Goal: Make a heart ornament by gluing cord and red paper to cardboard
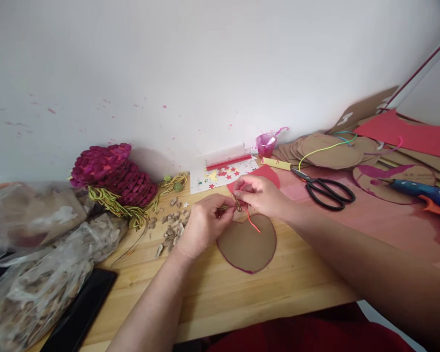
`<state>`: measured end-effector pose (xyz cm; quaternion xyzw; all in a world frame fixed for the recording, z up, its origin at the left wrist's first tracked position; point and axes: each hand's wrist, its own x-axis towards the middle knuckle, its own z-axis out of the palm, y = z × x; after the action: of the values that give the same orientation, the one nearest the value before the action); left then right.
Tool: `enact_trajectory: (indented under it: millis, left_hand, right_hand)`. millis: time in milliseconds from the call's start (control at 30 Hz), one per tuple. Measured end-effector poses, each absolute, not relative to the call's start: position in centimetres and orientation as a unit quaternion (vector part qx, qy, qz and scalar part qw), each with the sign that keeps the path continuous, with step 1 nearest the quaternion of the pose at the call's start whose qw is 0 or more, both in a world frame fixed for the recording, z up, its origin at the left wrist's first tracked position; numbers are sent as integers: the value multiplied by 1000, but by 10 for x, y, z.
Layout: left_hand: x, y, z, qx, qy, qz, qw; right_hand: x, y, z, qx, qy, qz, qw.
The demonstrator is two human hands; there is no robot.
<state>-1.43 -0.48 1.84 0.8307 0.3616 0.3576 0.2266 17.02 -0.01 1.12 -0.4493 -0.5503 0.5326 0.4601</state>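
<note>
Over the top of a heart-shaped cardboard piece [248, 244] with a purple edge, both hands meet in a pinch. My left hand [205, 222] is closed on a thin olive cord [224, 208]. Small loops of this cord show between the fingertips of the two hands. My right hand [262, 195] is also closed there, and a short orange cord [253, 223] hangs below its fingers onto the cardboard. Just behind the right hand lies a red paper piece [270, 175]. The fingers hide how the two cords join.
Loose shells [172, 227] lie left of my hands, beside stacked magenta pieces [113, 173] with cord tassels. Black scissors [322, 188] and a blue glue gun [425, 189] are at right. Star stickers [223, 172] and a paint cup [266, 144] stand behind. A phone [82, 308] lies front left.
</note>
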Motion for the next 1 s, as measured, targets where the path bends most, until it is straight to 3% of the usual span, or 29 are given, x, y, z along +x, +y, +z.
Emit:
enact_trajectory:
  millis: [200, 367, 500, 667, 733, 833, 1000]
  left_hand:
    - [-10, -2, 15, 732, 397, 453, 318]
    - [-11, -2, 12, 729, 462, 473, 178]
    - [-12, -2, 11, 766, 475, 429, 61]
    - [-12, -1, 9, 795, 474, 377, 19]
    - [-12, 0, 8, 799, 478, 364, 29]
    - [-11, -1, 9, 791, 494, 355, 63]
    - [-10, -1, 13, 775, 512, 351, 120]
  right_hand:
    - [165, -3, 10, -429, -409, 670, 447]
    - [152, -11, 6, -411, -409, 692, 431]
    - [149, -17, 5, -465, -523, 555, 450]
    - [155, -19, 4, -465, -765, 157, 417]
    - [158, -18, 2, -419, -813, 60, 401]
    - [160, -15, 1, -353, -846, 19, 400]
    - [163, -12, 0, -317, -853, 56, 412]
